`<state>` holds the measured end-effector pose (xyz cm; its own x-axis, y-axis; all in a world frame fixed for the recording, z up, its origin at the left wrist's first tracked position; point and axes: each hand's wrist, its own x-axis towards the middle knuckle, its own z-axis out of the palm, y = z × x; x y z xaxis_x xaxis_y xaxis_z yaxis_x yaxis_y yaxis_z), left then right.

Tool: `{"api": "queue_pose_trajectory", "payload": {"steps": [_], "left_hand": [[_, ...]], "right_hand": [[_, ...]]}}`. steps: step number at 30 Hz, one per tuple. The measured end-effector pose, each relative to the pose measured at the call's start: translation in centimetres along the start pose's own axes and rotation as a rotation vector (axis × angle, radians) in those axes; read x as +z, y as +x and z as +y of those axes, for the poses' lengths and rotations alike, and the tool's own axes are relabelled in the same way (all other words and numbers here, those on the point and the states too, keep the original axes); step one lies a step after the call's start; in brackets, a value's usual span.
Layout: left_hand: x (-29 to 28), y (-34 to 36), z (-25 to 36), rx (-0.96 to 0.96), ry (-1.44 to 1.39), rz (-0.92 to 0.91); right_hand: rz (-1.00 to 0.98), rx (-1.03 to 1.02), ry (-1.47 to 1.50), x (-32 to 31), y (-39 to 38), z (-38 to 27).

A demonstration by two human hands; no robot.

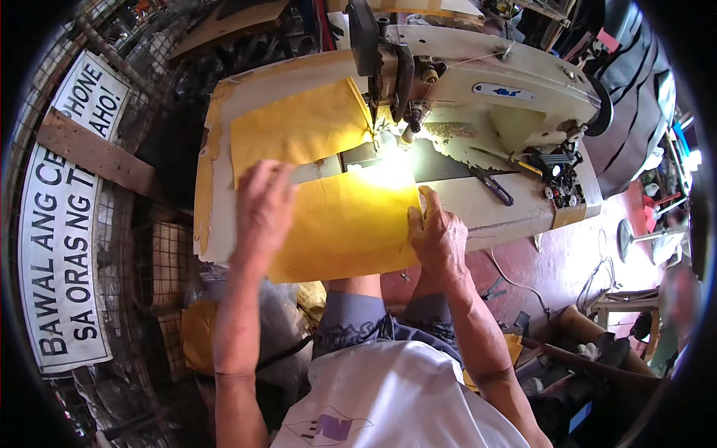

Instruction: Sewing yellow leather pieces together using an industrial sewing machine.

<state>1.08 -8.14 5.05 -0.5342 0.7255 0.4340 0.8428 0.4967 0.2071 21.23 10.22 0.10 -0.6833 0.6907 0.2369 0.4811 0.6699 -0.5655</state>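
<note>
A yellow fabric panel [343,231] lies over the front edge of the sewing machine table, its near side hanging above my lap. My right hand [439,233] grips the panel's right edge between thumb and fingers. At the panel's left side is my left hand [265,201], smeared by motion, so its fingers are unclear. Behind it, a second yellow fabric piece [299,125] lies flat on the table, its right end beside the needle area. The white sewing machine [500,86] has a bright lamp glowing over the near panel's far edge.
Thread snips [491,187] lie on the table [549,201] to the right. Beyond them are a yellow-handled tool [527,166] and several small bobbins [562,196]. A white sign [63,224] hangs on wire mesh at left. Loose cable [515,284] runs across the reddish floor.
</note>
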Motion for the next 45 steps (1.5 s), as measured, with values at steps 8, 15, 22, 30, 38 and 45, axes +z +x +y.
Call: {"api": "queue_pose_trajectory", "payload": {"steps": [8, 15, 22, 30, 38, 45], "left_hand": [[6.5, -2.9, 6.3, 0.132, 0.022, -0.19], [6.8, -3.6, 5.4, 0.102, -0.013, -0.252], [7.1, -3.7, 5.6, 0.101, 0.009, -0.23], [7.1, -3.3, 7.7, 0.123, 0.023, -0.133], [6.7, -13.9, 8.8, 0.655, -0.092, -0.251], [5.2, -15.1, 9.1, 0.243, -0.146, -0.047]], "right_hand": [[-0.015, -0.247, -0.181, -1.3, 0.0, -1.8], [-0.346, -0.345, -0.538, -0.5, 5.5, 0.7], [-0.035, -0.383, -0.13, -4.8, 2.7, 4.4], [-0.282, -0.688, -0.117, -3.4, 0.8, 4.8], [-0.236, -0.674, -0.094, -3.6, 0.5, 4.7], [-0.358, -0.68, -0.281, -4.7, -1.9, 3.9]]}}
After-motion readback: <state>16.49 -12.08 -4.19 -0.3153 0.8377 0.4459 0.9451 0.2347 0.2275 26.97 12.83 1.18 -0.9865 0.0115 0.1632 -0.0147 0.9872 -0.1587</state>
